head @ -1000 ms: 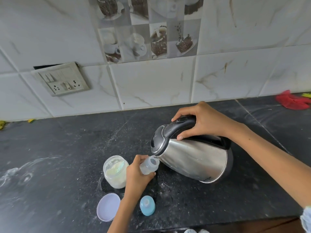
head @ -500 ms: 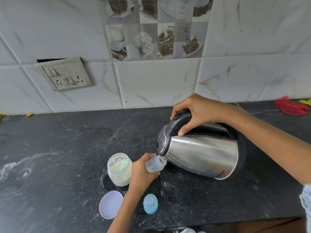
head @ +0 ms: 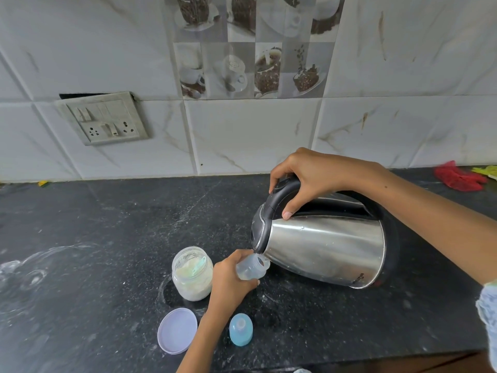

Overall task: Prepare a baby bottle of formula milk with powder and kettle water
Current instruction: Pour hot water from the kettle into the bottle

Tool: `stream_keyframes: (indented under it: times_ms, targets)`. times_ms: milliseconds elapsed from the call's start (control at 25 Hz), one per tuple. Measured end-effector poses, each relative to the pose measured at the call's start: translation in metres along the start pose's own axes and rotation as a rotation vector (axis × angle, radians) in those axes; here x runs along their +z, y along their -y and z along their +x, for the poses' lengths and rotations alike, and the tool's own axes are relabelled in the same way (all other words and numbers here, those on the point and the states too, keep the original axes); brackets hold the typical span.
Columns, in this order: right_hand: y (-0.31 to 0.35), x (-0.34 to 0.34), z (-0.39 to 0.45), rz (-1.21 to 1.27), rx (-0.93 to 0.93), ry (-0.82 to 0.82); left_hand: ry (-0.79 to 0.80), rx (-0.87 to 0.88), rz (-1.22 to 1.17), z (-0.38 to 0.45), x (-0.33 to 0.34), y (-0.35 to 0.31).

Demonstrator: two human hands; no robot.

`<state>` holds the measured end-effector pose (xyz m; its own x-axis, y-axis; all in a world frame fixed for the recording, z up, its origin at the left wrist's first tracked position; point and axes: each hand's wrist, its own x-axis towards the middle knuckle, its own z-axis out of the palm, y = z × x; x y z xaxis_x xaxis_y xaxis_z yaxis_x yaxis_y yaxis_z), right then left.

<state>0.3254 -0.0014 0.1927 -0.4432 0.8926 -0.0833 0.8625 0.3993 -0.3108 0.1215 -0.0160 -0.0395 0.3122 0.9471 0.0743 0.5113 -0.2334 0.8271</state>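
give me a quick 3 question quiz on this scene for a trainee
1. True or false: the jar has its lid on.
2. Which hand grips the kettle handle? A) left hand B) right hand C) neither
3. Fill in: the kettle spout meets the mouth of the ____, held tilted over the counter.

Key
1. False: the lid lies on the counter in front of the open jar.
2. B: the left hand holds the bottle.
3. bottle; its blue cap stands apart, near the lid.
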Motion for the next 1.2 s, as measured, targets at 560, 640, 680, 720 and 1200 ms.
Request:
stream_keyframes:
  times_ms: [560, 640, 680, 720, 1200]
  targets:
    - [0.004, -0.001, 0.017, -0.083, 0.057, 0.114, 0.026, 0.000, 0.001, -0.003, 0.003, -0.005]
    - [0.005, -0.001, 0.020, -0.088, 0.061, 0.122, 0.025, -0.004, 0.003, -0.003, 0.004, -0.005]
    - [0.005, -0.002, 0.021, -0.088, 0.062, 0.128, 0.025, -0.008, 0.007, -0.003, 0.004, -0.005]
    - [0.005, -0.002, 0.023, -0.088, 0.064, 0.134, 0.026, -0.011, 0.011, -0.002, 0.005, -0.005]
    - [0.016, -0.010, 0.036, -0.076, 0.082, 0.200, 0.019, -0.037, 0.018, -0.001, 0.006, -0.004]
